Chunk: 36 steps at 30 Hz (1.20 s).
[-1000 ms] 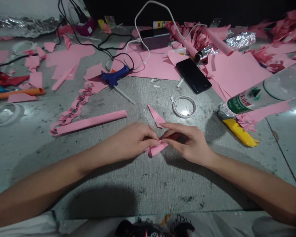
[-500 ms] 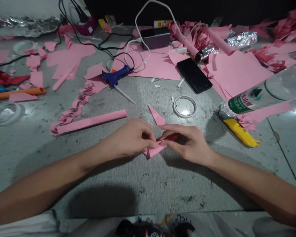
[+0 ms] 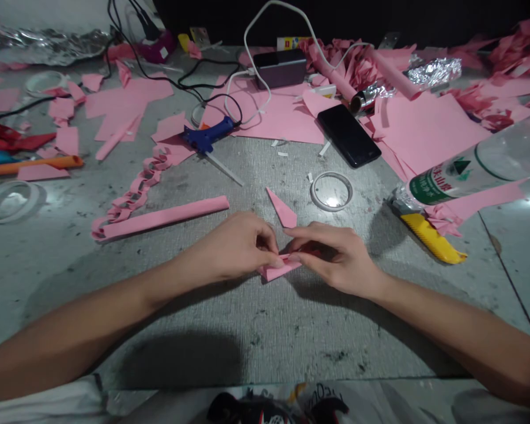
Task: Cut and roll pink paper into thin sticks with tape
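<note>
Both hands pinch a small folded piece of pink paper (image 3: 277, 272) low over the grey table (image 3: 229, 318). The fingers of my left hand (image 3: 242, 244) are closed on its left side, thumb on top. On the right side, my right hand (image 3: 335, 253) grips it between thumb and fingers; part of the paper is hidden under the fingertips. Just beyond the hands lies a pointed pink paper piece (image 3: 283, 209). To the left, a long folded pink strip (image 3: 172, 218) rests beside a pink paper chain (image 3: 136, 191).
A blue glue gun (image 3: 207, 136), a tape roll (image 3: 332, 191) and a black phone (image 3: 348, 135) lie beyond the hands. At right are a plastic bottle (image 3: 463, 171) and a yellow cutter (image 3: 435, 238). Pink sheets (image 3: 428, 126), a power bank (image 3: 280, 68) and cables fill the back.
The front edge of the folded paper looks flatter and straighter between the fingers. My right index finger has lifted slightly away from the pointed piece. Other things stay put.
</note>
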Available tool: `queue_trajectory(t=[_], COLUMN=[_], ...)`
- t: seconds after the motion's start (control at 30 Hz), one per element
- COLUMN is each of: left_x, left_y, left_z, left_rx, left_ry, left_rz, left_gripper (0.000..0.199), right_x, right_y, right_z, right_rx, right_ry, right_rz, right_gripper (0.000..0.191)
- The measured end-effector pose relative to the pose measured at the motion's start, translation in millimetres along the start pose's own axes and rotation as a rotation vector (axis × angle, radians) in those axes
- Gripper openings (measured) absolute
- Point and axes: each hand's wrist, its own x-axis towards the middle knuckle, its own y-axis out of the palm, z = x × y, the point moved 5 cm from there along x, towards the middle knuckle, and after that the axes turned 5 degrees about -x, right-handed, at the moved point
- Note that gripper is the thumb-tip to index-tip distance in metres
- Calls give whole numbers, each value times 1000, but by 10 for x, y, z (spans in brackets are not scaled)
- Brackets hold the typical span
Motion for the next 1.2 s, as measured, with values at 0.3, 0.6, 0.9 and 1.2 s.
queue_trajectory(t=[0.3,0.6,0.9,1.2], left_x=[-26,-33,-17,20], left_y=[20,32,-10,-17], left_z=[-150,-113,-99,-51], left_rx=[88,45,-28,-36], left_ry=[205,205,114,37], left_rz=[48,-2,-29,-14], left_gripper=[25,24,19,16], right_x=[0,10,15,7], right_y=[-12,-17,-31,-20], right_z=[-10,-22,9,24], right_rx=[-88,-35,-23,-43], right_ry=[-16,39,36,-13], right_rz=[-55,-54,-56,-59], right_gripper=[36,41,38,37])
